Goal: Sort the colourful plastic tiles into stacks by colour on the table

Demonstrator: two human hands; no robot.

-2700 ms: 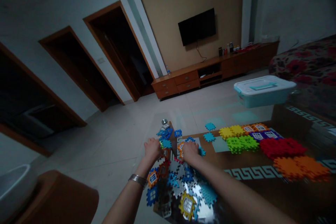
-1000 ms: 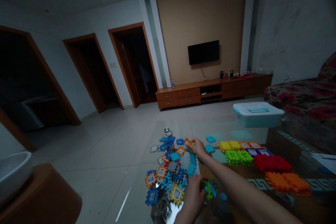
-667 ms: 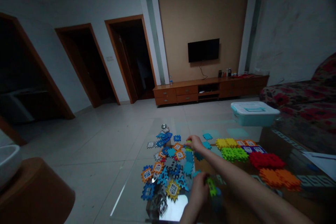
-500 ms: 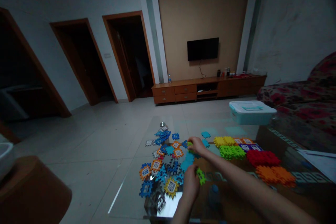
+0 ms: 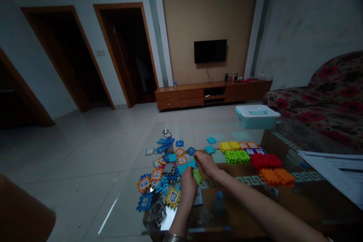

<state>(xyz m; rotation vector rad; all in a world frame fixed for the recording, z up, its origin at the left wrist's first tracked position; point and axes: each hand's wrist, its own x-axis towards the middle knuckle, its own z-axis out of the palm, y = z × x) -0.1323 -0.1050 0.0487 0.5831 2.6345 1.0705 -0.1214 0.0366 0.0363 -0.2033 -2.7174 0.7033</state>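
Note:
A heap of interlocking plastic puzzle pieces [image 5: 167,176] in blue, orange, grey and yellow, several with window prints, lies on a glass table top [image 5: 124,211]. My left hand [image 5: 188,187] is in front of the heap, its fingertips against a green piece [image 5: 196,176]. My right hand [image 5: 205,163] reaches over from the right, its fingers bent down at the heap's right edge beside teal and blue pieces [image 5: 187,166]. Whether the right hand grips a piece is hidden. A metal bangle [image 5: 172,238] circles my left wrist at the bottom of the view.
Sorted rows of yellow, green, red and orange pieces [image 5: 246,162] lie to the right on the table. Beyond stands a teal box with a white lid [image 5: 256,116]. Papers [image 5: 331,170] lie at the right edge, by a floral sofa [image 5: 317,102]. A bottle [image 5: 218,204] stands under the glass.
My hands have drawn closer together, and the green piece has shifted left with my left hand toward the heap. The view has swung, showing more of the sofa.

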